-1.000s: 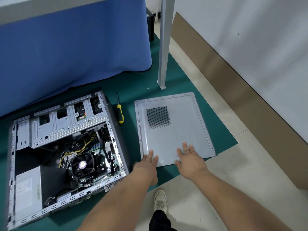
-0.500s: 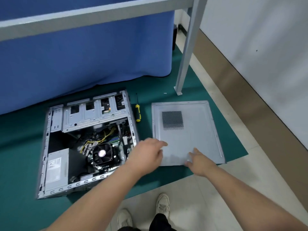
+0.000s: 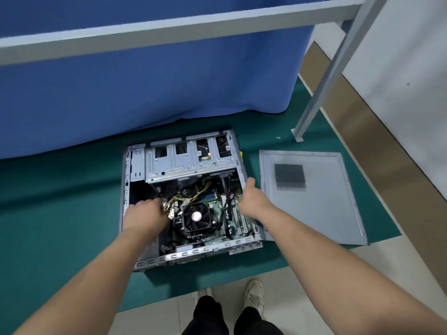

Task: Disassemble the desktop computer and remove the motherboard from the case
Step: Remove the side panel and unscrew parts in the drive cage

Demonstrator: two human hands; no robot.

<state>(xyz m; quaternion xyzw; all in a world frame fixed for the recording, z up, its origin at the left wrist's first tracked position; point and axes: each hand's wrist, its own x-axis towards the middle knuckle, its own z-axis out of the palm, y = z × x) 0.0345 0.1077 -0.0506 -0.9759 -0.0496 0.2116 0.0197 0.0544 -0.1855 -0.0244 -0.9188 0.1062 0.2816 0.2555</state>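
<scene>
Your desktop computer case (image 3: 135,189) lies on its side on the green floor mat (image 3: 60,201), its open side facing up at you, right in front of your feet. Inside it the motherboard (image 3: 217,209) sits flat against the bottom, with the black CPU cooler fan (image 3: 196,216) near its middle and a bundle of yellow and black power cables (image 3: 191,195) running across just above the fan. The grey drive cage (image 3: 191,158) spans the far end of the case. Your left hand (image 3: 145,215) reaches down into the left part of the case, beside the cables and the fan; its fingers point in toward the wiring, but from here you cannot tell whether they grip anything, since the fingertips are hidden behind the hand and blurred. Your right hand (image 3: 250,199) hangs over the right edge of the case, fingers loosely spread with the thumb raised, and holds nothing. The removed side panel (image 3: 321,209) lies flat on the mat just to the right of the case, its perforated vent patch (image 3: 289,177) toward the far left corner. A sliver of a yellow tool handle (image 3: 241,154) shows between the case and the panel. Beyond the case hangs a blue cloth (image 3: 157,88) under a grey metal frame (image 3: 169,29), whose leg (image 3: 321,88) stands on the mat to the right. Your pale shoes (image 3: 254,294) rest on the tiled floor (image 3: 326,286).
</scene>
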